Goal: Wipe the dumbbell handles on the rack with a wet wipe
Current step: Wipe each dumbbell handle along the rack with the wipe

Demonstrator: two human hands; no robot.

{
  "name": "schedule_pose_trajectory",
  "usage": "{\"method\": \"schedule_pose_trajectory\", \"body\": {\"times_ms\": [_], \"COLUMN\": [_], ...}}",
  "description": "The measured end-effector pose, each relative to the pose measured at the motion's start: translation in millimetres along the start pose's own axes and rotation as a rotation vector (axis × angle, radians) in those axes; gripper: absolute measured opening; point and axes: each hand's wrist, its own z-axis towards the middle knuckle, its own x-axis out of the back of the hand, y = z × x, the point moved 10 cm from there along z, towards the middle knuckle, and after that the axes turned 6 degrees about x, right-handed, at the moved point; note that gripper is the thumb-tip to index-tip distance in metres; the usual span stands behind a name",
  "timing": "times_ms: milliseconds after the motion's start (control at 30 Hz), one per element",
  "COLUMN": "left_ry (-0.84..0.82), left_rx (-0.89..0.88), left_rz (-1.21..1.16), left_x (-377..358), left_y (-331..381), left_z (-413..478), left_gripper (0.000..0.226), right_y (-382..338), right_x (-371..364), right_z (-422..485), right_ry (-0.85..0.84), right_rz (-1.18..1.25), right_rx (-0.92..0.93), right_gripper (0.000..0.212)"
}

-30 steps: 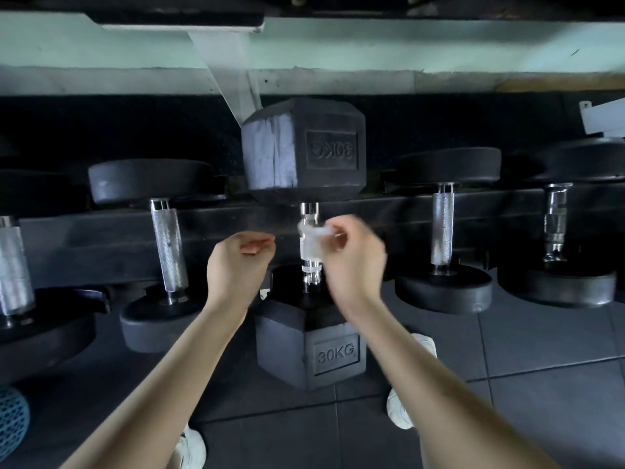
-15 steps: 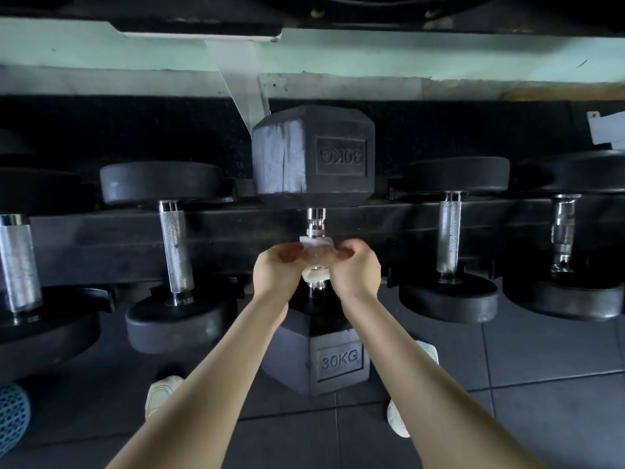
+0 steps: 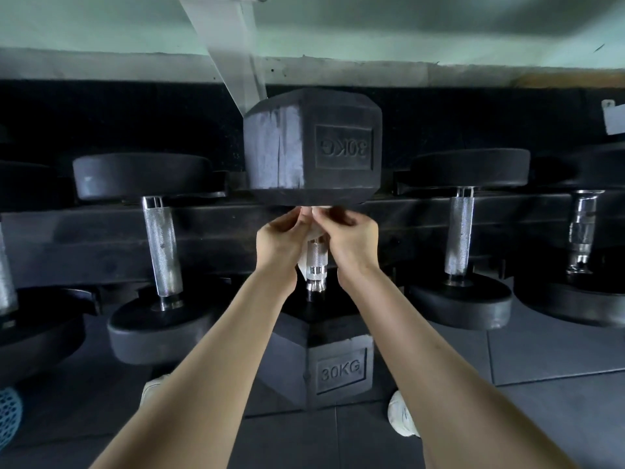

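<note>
The wet wipe [image 3: 303,260] is pinched by left hand [image 3: 280,238] and right hand [image 3: 351,238] round the top of the 30KG dumbbell [image 3: 311,147] handle [image 3: 317,262] on the rack [image 3: 84,238], judged part-wiped, with neighbouring handles [image 3: 162,245] seemingly outstanding.

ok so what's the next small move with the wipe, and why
Probably slide the wipe down the handle: the left hand and right hand pinch it just under the far head, and the knurled stretch below shows bare.
</note>
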Motion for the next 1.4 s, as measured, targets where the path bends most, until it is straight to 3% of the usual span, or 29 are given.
{"method": "schedule_pose_trajectory", "body": {"times_ms": [167,300,500,567,700,767,833,933,1067,1267,1400], "left_ry": [-0.01,-0.025,-0.208,-0.219,-0.196,-0.208,-0.188,-0.217,-0.261,-0.051,0.067], "left_rx": [0.0,-0.083,-0.114,-0.17,-0.261,-0.3,-0.301,-0.248,-0.253,-0.249,-0.185], "left_rz": [0.218,0.486,1.042,1.206,1.353,1.332,1.166,0.86,0.799,0.763,0.609], "left_x": [8.5,14.8,7.6,7.2,8.5,12.0,25.7,62.2,126.0,220.9,250.4], "left_y": [-7.7,-4.9,-18.1,-25.9,-17.4,-8.7,5.4,24.1,51.0,80.4,77.8], "left_z": [5.4,-1.4,-3.7,-5.9,-12.5,-23.2,-38.2,-68.1,-106.9,-115.6,-105.0], "left_gripper": [0.033,0.028,0.027,0.029,0.022,0.016,0.011,0.008,0.01,0.011,0.012], "right_y": [3.5,18.9,41.5,49.6,34.6,22.2,6.2,-21.3,-57.9,-92.6,-69.9], "right_x": [3.7,5.9,2.3,2.9,10.6,15.4,18.0,11.4,-10.1,-59.9,-87.8], "right_z": [0.4,-5.0,-18.4,-26.9,-37.0,-47.2,-62.5,-94.0,-145.3,-176.6,-155.3], "right_ry": [-0.09,-0.255,-0.493,-0.486,-0.354,-0.296,-0.236,-0.164,-0.053,0.071,-0.001], "right_rz": [-0.172,-0.338,-0.636,-0.748,-0.839,-0.841,-0.763,-0.665,-0.765,-0.796,-0.797], "right_rx": [0.089,0.021,-0.029,-0.025,0.057,0.062,0.046,0.061,0.114,0.229,0.154], "right_gripper": [0.016,0.031,0.041,0.044,0.029,0.019,0.016,0.029,0.044,0.037,0.047]}}
